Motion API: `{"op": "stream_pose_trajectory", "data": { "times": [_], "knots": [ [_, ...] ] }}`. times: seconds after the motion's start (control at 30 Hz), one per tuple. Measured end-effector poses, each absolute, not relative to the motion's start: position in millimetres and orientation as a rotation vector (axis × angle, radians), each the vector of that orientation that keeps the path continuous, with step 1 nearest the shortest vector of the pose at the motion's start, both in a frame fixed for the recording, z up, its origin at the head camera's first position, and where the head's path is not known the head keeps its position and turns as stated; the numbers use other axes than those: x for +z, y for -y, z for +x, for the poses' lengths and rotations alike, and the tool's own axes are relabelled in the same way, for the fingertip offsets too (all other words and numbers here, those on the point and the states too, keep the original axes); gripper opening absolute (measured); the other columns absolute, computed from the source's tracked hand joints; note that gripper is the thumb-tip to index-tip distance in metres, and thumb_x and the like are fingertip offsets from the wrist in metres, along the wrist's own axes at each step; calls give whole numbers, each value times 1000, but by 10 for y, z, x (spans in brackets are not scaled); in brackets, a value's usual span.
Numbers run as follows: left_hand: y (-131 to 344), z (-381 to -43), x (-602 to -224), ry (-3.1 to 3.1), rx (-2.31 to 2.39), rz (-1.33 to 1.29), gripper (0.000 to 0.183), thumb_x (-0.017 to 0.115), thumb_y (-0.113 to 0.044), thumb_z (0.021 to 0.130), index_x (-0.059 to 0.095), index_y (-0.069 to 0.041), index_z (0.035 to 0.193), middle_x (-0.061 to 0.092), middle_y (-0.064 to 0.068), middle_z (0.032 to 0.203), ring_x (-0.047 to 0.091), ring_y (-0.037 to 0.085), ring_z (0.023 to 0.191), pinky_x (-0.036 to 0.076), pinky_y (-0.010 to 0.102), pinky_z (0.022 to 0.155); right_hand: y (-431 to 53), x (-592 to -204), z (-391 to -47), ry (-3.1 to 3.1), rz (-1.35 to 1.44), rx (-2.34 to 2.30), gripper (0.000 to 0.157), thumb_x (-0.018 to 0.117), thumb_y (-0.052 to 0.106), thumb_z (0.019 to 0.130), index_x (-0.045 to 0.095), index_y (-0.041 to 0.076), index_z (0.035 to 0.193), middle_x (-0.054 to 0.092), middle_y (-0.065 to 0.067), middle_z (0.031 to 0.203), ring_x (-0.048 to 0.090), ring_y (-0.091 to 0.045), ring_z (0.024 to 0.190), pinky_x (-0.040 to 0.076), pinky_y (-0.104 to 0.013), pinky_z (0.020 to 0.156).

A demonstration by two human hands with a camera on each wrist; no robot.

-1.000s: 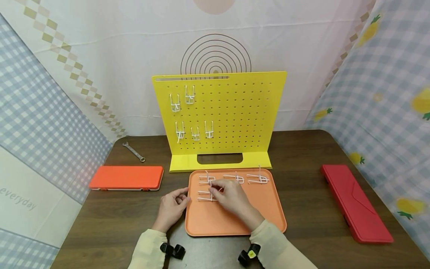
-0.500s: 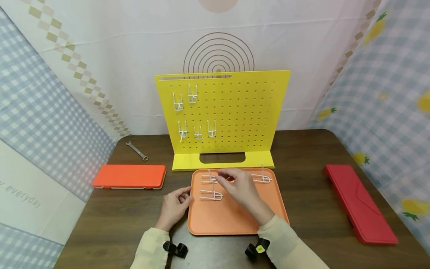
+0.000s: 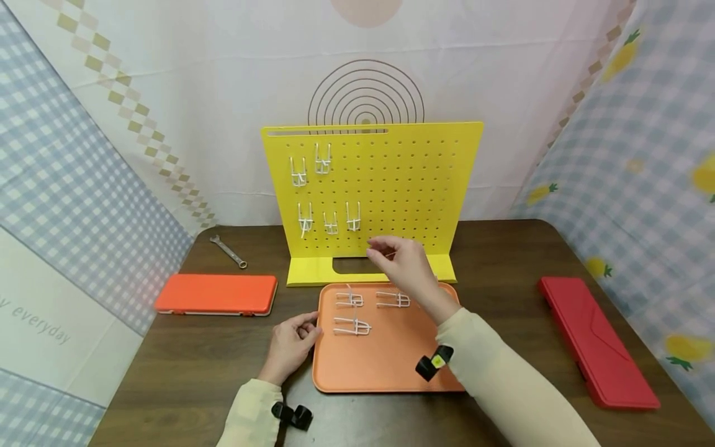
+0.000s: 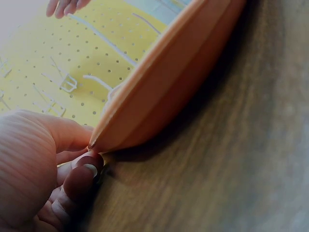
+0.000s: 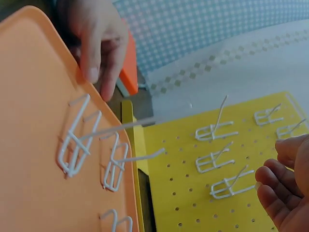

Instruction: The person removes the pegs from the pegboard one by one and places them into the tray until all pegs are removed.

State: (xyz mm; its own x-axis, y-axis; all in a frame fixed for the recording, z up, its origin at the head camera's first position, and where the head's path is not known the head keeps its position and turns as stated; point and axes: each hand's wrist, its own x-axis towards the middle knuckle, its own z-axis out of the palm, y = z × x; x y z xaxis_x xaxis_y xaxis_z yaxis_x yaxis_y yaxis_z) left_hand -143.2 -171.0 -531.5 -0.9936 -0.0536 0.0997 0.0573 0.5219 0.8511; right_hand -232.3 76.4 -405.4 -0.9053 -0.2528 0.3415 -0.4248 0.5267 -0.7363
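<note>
My left hand [image 3: 289, 347] pinches the left rim of the orange tray [image 3: 385, 366] between thumb and fingers; the left wrist view shows this grip closely. White wire pegboard hooks [image 3: 354, 327] lie on the tray toward its back, one mostly hidden by my right wrist. Loosely bent, my right hand [image 3: 410, 268] hovers between the tray's back edge and the yellow pegboard [image 3: 402, 186]. No hook shows between its fingers in the right wrist view. Several similar hooks [image 3: 354, 217] hang on the board's left half.
An orange-red case [image 3: 218, 293] lies left of the tray, with a wrench [image 3: 228, 251] behind it. At the right, a red case [image 3: 598, 341] rests at a slant on the wooden table [image 3: 508, 273]. Patterned cloth [image 3: 223, 93] surrounds the table.
My right hand has left the front-left hook and moved up and away over the tray toward the pegboard. The left hand stays at the tray's rim.
</note>
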Motion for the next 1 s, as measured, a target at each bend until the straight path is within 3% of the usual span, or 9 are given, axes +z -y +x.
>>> {"op": "stream_pose_trajectory", "data": {
  "times": [0.2, 0.43, 1.0],
  "knots": [
    [1723, -1428, -5321, 2619, -1474, -34, 27, 73, -9, 84, 72, -6, 111, 62, -3, 75, 53, 9, 61, 44, 22, 54, -630, -4057, -2589, 2600, 522, 1357, 19, 69, 26, 90, 72, 19, 108, 68, 7, 93, 63, -9, 83, 52, -30, 69],
    [1713, -1431, -5308, 2621, -1476, -46, 27, 72, -8, 84, 71, -5, 111, 63, -2, 75, 54, 10, 61, 45, 22, 55, -484, -4117, -2790, 2642, 502, 1377, 28, 70, 21, 89, 70, 11, 115, 69, 3, 94, 63, -12, 84, 52, -32, 68],
    [1716, -1438, -5337, 2611, -1503, -50, 27, 72, -7, 85, 71, -5, 112, 62, -2, 76, 53, 10, 61, 44, 22, 55, -366, -4270, -3031, 2667, 421, 1508, 28, 68, 25, 91, 70, 18, 118, 68, 8, 94, 62, -10, 84, 51, -30, 65]
  ]
}}
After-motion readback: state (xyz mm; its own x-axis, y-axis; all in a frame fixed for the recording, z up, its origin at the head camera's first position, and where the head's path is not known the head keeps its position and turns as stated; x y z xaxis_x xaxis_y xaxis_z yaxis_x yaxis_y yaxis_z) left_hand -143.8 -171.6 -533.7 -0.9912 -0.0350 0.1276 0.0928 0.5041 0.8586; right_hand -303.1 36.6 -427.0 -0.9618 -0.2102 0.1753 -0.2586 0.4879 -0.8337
